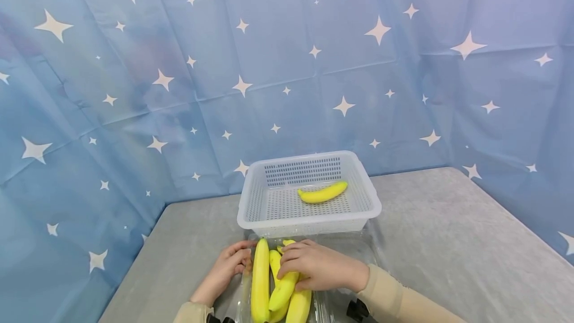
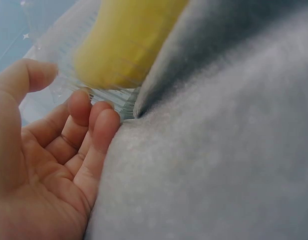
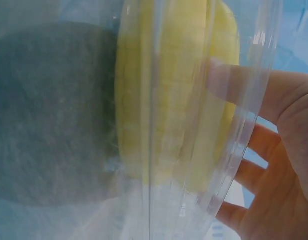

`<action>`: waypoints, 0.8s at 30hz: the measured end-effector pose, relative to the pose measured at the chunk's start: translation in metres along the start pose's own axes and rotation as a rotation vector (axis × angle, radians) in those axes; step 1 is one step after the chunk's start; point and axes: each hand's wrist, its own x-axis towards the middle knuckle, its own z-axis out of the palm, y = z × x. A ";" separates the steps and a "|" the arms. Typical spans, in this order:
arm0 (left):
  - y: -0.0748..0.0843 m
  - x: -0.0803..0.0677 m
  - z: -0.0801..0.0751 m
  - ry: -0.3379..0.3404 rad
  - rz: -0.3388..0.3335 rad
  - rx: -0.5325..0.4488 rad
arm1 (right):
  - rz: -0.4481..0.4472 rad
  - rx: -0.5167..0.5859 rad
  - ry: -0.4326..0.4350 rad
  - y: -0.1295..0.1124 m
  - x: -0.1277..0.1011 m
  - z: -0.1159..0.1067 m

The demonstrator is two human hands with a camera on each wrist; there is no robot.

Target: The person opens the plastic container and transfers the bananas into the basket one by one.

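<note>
One basket (image 1: 309, 219), one clear container (image 1: 321, 308), several bananas (image 1: 283, 291)
One banana (image 1: 324, 193) lies inside the basket; at least four sit in the clear container just before it, exact number hidden. One worktop (image 1: 430, 213) is beneath the basket.

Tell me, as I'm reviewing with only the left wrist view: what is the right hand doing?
Observer: In the head view, the right hand has its fingers curled over a banana.
Operator: What stands just beyond the clear box?
Observer: A white basket, seen whole in the head view.
Operator: Anything in it?
Observer: Yes, a single yellow banana, lying on the basket's slotted floor.
</note>
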 end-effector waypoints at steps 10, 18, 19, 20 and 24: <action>0.001 0.000 -0.001 -0.020 0.005 -0.005 | -0.003 0.008 -0.001 0.000 0.001 -0.003; -0.001 0.001 -0.001 -0.021 0.022 -0.004 | -0.003 -0.013 0.026 -0.001 0.000 -0.006; -0.001 0.001 -0.001 -0.022 0.023 -0.005 | -0.001 -0.015 0.028 -0.001 0.000 -0.007; -0.002 0.001 -0.001 -0.023 0.025 -0.007 | 0.002 -0.018 0.028 -0.001 0.000 -0.008; -0.002 0.000 -0.001 -0.019 0.030 -0.013 | 0.008 -0.017 0.029 -0.002 0.001 -0.010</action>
